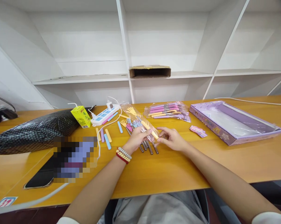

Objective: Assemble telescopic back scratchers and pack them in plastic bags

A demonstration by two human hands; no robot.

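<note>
My left hand [137, 139] is closed around a clear plastic sleeve that holds a yellow hand-shaped scratcher [149, 129]. At the sleeve's lower end, the fingers of my right hand [170, 138] are pinched on the plastic by the yellow handle. Beneath lie loose scratcher heads in blue, pink and yellow [129, 126] with metal rods [150, 149]. Several loose coloured handles [108, 141] rest left of my left hand. A stack of bagged scratchers [166, 111] sits behind my right hand.
A purple tray box [229, 141] stands at the right, near small pink cards [198, 131]. To the left are a power strip [104, 115], a yellow drink carton [81, 116], a black bag [35, 127] and a phone [41, 171]. White cables cross the table.
</note>
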